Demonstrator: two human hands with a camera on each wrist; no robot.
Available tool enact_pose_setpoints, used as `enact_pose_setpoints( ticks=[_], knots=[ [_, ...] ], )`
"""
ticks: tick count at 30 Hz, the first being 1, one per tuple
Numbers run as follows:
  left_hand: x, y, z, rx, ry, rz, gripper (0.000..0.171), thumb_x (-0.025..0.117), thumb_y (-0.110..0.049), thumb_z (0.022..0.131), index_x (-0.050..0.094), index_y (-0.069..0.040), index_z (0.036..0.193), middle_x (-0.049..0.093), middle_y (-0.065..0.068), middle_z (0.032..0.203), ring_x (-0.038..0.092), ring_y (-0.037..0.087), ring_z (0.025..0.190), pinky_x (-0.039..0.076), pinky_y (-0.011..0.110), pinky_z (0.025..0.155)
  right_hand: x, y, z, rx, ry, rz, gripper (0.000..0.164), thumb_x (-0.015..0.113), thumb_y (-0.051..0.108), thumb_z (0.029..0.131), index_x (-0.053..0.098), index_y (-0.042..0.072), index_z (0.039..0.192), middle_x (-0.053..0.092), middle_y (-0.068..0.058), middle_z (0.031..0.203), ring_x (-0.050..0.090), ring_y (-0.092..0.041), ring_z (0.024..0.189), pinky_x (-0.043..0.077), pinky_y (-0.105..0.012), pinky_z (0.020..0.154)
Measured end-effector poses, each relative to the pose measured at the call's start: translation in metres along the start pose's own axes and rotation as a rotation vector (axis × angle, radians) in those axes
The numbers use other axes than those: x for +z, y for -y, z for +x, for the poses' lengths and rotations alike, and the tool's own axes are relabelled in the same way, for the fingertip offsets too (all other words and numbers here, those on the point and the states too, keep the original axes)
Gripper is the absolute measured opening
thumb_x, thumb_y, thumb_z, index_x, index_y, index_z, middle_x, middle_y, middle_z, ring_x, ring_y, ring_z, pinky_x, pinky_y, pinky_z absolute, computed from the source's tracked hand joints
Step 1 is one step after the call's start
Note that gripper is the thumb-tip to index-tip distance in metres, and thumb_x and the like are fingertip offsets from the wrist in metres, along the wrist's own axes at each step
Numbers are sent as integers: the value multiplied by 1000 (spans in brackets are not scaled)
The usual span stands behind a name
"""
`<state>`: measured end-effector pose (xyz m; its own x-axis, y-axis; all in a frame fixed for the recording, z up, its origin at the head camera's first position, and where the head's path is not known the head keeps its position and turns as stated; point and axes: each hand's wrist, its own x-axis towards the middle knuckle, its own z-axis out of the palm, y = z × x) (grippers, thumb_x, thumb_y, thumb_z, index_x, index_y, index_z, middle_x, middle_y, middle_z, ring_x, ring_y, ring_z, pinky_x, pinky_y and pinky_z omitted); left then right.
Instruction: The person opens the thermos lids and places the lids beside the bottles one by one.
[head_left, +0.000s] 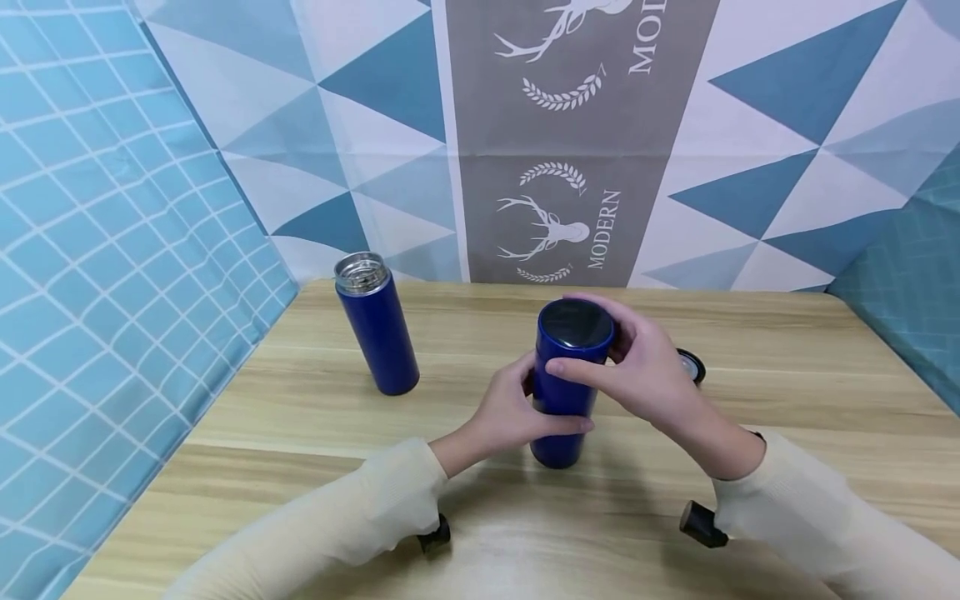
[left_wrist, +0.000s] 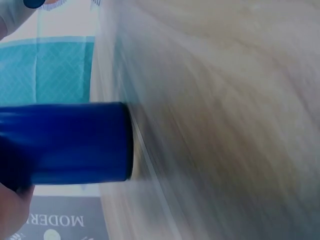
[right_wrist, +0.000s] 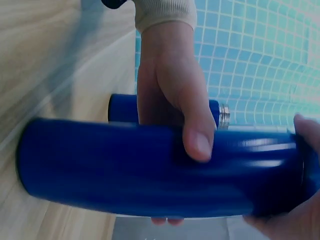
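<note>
A blue thermos bottle (head_left: pixel 562 396) with a dark, glossy top (head_left: pixel 576 323) stands upright between both hands, its base close over the wooden table. My left hand (head_left: pixel 510 408) grips it around the middle; in the right wrist view the left thumb (right_wrist: pixel 199 142) lies across its side. Higher up, my right hand (head_left: pixel 648 367) holds the top end, thumb in front and fingers behind, partly hidden by the bottle. To the left stands a second blue bottle (head_left: pixel 382 342) with no lid on, its silver threaded neck (head_left: pixel 362 273) exposed.
Partly behind the right hand lies a small round black-rimmed piece (head_left: pixel 692 365) on the table (head_left: pixel 465 333). Patterned cloth (head_left: pixel 397 192) hangs along the back edge, with blue checked cloth (head_left: pixel 112 275) on the left. Black camera parts (head_left: pixel 701 525) hang beneath the cuffs.
</note>
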<state>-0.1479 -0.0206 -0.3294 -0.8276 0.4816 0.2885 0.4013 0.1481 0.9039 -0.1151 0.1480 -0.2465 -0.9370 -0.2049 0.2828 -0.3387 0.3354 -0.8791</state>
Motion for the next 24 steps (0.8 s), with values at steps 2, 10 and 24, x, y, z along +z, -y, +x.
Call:
enact_pose_setpoints(
  ticks=[2,10,24],
  knots=[
    [-1,1,1,-11,4,9,65,88,-16,66,57,-21,123,68,-2,115,65,8,102,52,24,91,-2,-2,1,2,11,-8,63,81,17,77,54,16,133,64,-11,125,65,-23,112,51,-15,90],
    [-7,3,2,7,31,64,61,89,-20,63,61,-16,118,72,1,109,68,8,94,55,22,84,-2,-8,5,4,40,35,65,82,12,74,54,11,133,63,-16,125,65,-26,111,53,-17,91],
    [-15,8,10,42,40,142,61,91,-18,58,63,-13,113,74,2,103,69,6,89,56,21,79,-8,-15,19,-54,114,72,66,83,6,71,55,3,131,64,-22,122,67,-20,103,54,-22,89]
  ],
)
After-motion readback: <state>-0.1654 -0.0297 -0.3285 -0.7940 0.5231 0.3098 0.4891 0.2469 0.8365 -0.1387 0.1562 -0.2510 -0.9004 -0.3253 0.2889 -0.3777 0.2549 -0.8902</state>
